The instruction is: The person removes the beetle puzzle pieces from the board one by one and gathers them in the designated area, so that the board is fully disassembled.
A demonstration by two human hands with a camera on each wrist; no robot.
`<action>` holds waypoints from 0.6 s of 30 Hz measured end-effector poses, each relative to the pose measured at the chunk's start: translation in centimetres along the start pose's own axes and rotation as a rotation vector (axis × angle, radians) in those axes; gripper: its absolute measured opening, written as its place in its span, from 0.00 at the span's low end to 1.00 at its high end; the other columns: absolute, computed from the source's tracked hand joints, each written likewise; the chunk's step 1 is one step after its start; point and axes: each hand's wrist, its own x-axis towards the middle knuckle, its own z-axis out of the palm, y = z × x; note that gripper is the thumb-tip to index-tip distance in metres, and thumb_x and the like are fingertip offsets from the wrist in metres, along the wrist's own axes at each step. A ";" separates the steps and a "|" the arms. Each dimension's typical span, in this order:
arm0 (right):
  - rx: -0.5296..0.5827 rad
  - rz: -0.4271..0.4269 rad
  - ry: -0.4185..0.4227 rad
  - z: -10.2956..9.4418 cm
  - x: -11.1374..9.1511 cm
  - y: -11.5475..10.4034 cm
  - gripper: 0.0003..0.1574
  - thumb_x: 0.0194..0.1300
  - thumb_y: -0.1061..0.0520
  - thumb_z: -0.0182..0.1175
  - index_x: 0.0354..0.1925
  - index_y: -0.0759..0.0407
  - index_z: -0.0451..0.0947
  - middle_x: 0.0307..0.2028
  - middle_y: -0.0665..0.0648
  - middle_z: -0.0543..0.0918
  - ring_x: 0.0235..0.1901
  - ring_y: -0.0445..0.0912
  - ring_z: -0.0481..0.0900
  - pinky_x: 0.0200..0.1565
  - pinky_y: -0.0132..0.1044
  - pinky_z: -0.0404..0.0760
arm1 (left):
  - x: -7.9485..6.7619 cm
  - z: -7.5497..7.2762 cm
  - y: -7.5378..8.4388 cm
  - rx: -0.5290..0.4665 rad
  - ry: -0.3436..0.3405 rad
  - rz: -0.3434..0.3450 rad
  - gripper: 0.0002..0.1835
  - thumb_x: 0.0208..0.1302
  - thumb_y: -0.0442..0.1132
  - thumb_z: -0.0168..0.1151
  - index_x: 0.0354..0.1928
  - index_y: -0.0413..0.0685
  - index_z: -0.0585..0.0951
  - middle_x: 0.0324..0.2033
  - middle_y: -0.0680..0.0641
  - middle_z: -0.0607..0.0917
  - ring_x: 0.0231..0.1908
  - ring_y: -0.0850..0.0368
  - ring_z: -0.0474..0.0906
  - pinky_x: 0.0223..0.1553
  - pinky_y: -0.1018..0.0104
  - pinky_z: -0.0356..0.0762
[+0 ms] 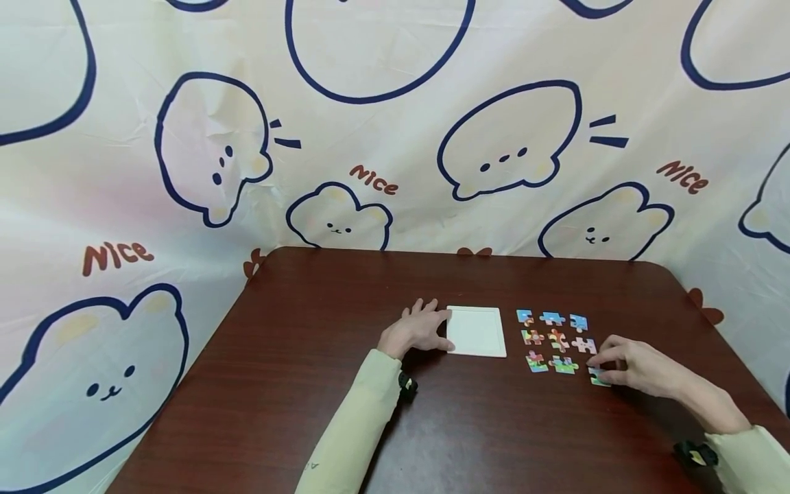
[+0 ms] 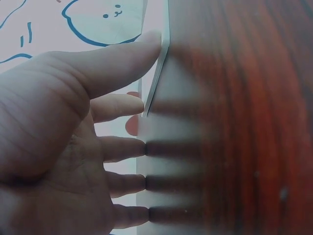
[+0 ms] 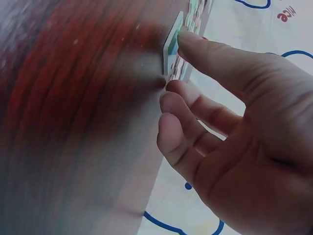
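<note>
A white square board (image 1: 476,331) lies flat on the table. My left hand (image 1: 420,331) is at its left side, fingers straight and spread. In the left wrist view its thumb (image 2: 132,56) and index finger (image 2: 120,106) touch the board's edge, while the other fingertips rest on the table. At the lower right of a group of jigsaw pieces, my right hand (image 1: 644,367) pinches a corner piece (image 1: 597,377) between thumb and index finger. The right wrist view shows the thumb (image 3: 193,46) on the piece (image 3: 172,49) and the other fingers loosely curled.
Several other colourful jigsaw pieces (image 1: 558,339) lie in three spaced rows between the board and my right hand. The dark brown wooden table (image 1: 494,439) ends at a patterned cloth backdrop (image 1: 395,137) at the back and sides.
</note>
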 end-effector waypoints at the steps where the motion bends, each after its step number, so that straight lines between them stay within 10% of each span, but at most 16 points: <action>1: -0.002 0.010 -0.006 0.0 0.1 -0.1 0.12 0.57 0.56 0.70 0.42 0.48 0.88 0.38 0.46 0.77 0.29 0.29 0.66 0.28 0.27 0.69 | 0.0 0.0 0.0 0.002 -0.003 0.001 0.38 0.65 0.57 0.63 0.74 0.61 0.62 0.78 0.43 0.49 0.77 0.38 0.39 0.74 0.39 0.45; 8: -0.023 0.116 0.069 -0.1 1.2 -0.7 0.14 0.59 0.50 0.70 0.44 0.49 0.85 0.35 0.45 0.81 0.28 0.32 0.67 0.27 0.28 0.70 | -0.3 -0.4 -0.4 0.010 0.009 0.006 0.37 0.64 0.58 0.63 0.73 0.61 0.64 0.76 0.46 0.57 0.77 0.41 0.47 0.73 0.42 0.52; 18: -0.072 0.001 0.242 -0.6 3.8 -1.1 0.08 0.63 0.57 0.67 0.42 0.54 0.84 0.32 0.45 0.82 0.25 0.31 0.68 0.25 0.28 0.73 | -2.1 -1.6 -0.7 0.056 0.040 0.061 0.35 0.68 0.58 0.58 0.73 0.57 0.65 0.75 0.45 0.61 0.76 0.43 0.51 0.73 0.42 0.54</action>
